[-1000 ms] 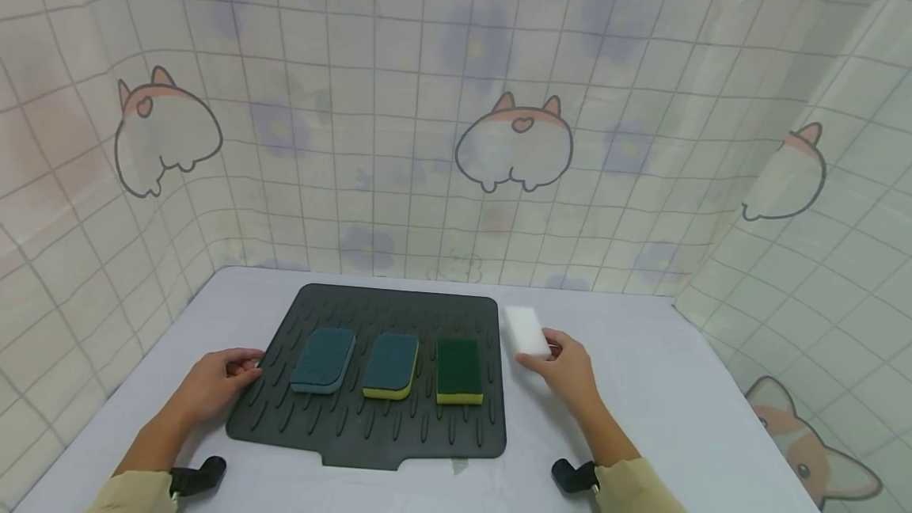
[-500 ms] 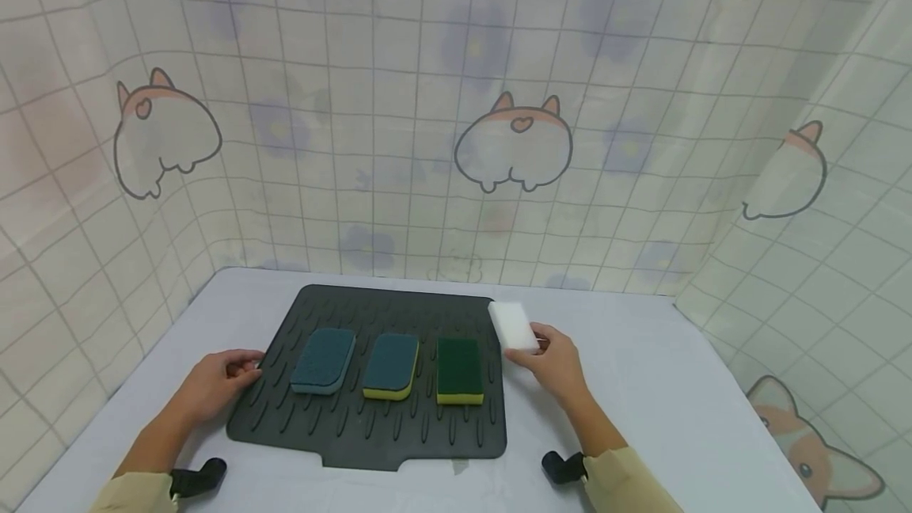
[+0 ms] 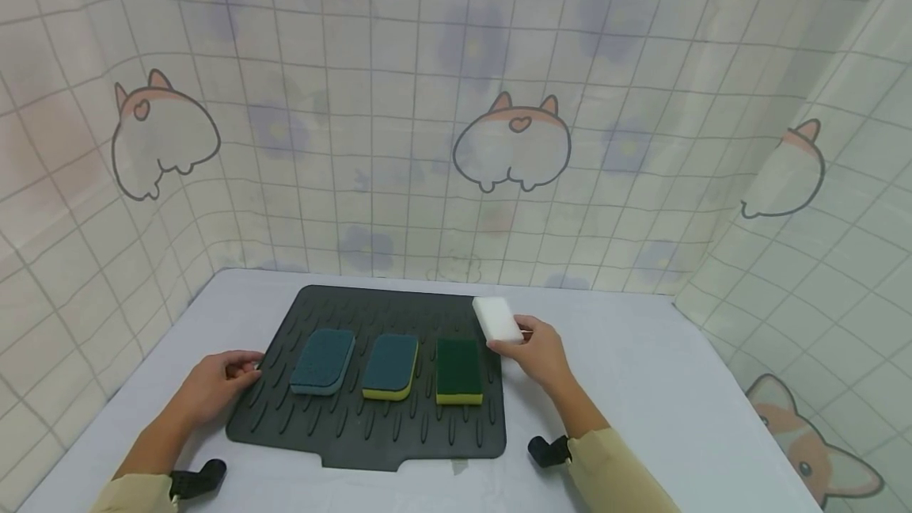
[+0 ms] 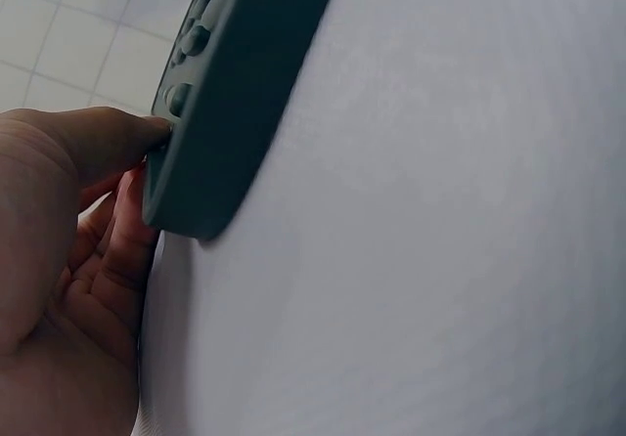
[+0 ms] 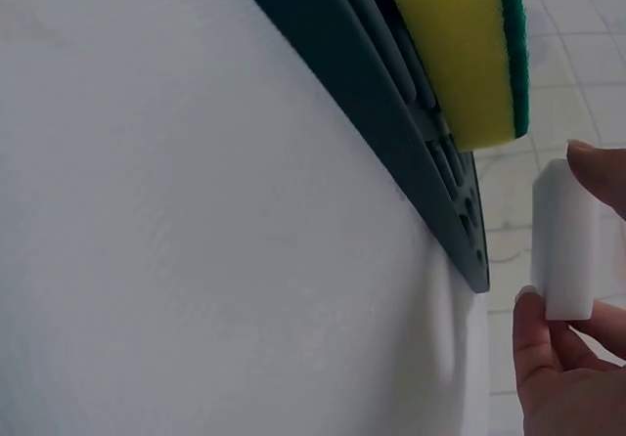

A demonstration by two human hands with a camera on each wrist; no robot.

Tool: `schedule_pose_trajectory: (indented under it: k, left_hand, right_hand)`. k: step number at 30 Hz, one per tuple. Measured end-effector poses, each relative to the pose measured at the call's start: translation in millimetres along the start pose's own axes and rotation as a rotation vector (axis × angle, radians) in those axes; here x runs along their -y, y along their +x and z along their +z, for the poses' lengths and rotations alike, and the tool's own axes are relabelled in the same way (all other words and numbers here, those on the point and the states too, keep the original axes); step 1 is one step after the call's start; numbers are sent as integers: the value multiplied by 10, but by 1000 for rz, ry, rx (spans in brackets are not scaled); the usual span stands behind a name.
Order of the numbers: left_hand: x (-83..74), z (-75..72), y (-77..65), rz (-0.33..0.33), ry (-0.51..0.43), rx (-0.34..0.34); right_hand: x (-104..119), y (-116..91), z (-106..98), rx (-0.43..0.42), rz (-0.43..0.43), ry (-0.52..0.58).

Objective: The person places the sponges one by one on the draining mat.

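Observation:
A white sponge [image 3: 497, 320] is pinched between the thumb and fingers of my right hand [image 3: 533, 348], held above the far right corner of a dark grey ridged mat [image 3: 399, 434]. In the right wrist view the white sponge [image 5: 565, 242] is off the surface. My left hand [image 3: 217, 386] grips the mat's left edge; in the left wrist view the thumb [image 4: 117, 141] lies on the rim, with fingers curled beside and below. On the mat lie a blue sponge [image 3: 323, 361], a blue-and-yellow sponge [image 3: 391, 365] and a green-and-yellow sponge [image 3: 459, 369], in a row.
A white-covered table [image 3: 641, 418] carries the mat. Behind and at both sides hangs a checked curtain [image 3: 399, 220] with cartoon dogs. Black wrist devices [image 3: 549, 451] sit at both cuffs.
My right hand has moved left and slightly away from me, carrying the white sponge from beside the mat to over its far right corner. The left hand has stayed in place.

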State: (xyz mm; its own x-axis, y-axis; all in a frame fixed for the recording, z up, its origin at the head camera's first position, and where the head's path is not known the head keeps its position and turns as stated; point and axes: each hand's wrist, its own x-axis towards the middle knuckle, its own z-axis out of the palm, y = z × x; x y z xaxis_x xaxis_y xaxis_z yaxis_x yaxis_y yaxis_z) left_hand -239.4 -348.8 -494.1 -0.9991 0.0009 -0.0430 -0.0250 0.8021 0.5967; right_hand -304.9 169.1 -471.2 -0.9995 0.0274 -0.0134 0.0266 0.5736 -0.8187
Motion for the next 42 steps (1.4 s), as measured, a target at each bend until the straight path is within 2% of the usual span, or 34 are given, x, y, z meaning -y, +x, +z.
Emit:
schedule_pose_trajectory:
  k: [24,42]
  left_hand:
    - [-12,2,-7,-13,-15,1]
    - [-16,4,-8,-22,-14,-2]
  right_hand:
    - [160,214,223,40,-12,-25]
    - [200,337,340,20,-44,-83]
